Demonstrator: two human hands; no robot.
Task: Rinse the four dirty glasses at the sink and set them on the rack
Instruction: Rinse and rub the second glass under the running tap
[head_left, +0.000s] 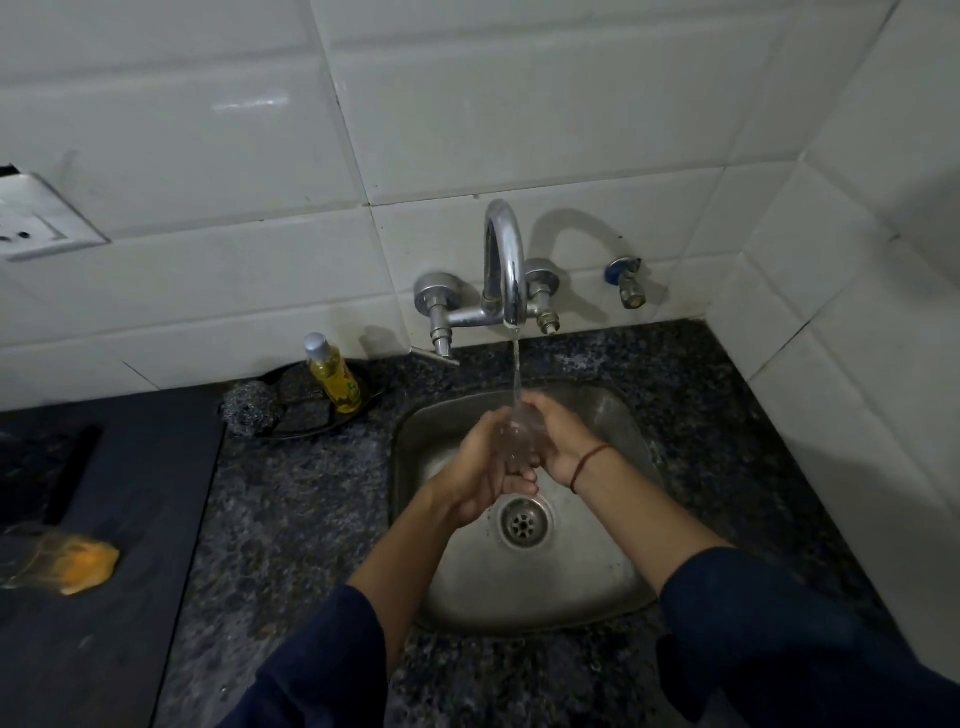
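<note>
Holding a small clear drinking glass (519, 434) in the centre of the frame, the person keeps it directly under the thin stream of water (516, 369) falling from the curved chrome tap (503, 260), so the flow strikes the glass and the run-off drops into the stainless steel sink (597, 571) rather than onto the speckled dark granite desk (291, 493). The left hand (483, 467) grips the glass from the left with its fingers curled round the lower part. The right hand (563, 441), with a red thread (587, 462) at the wrist, wraps it from the right. Two hands probably steady a wet, slippery glass and allow rubbing. It sits just above the round metal drain (524, 522). Which way its mouth faces is too blurred to tell.

A yellow liquid soap bottle (332, 374) and a grey steel wool scrubber (249, 408) stand left of the sink, within easy reach. No rack or other glasses show, so progress cannot be judged.
</note>
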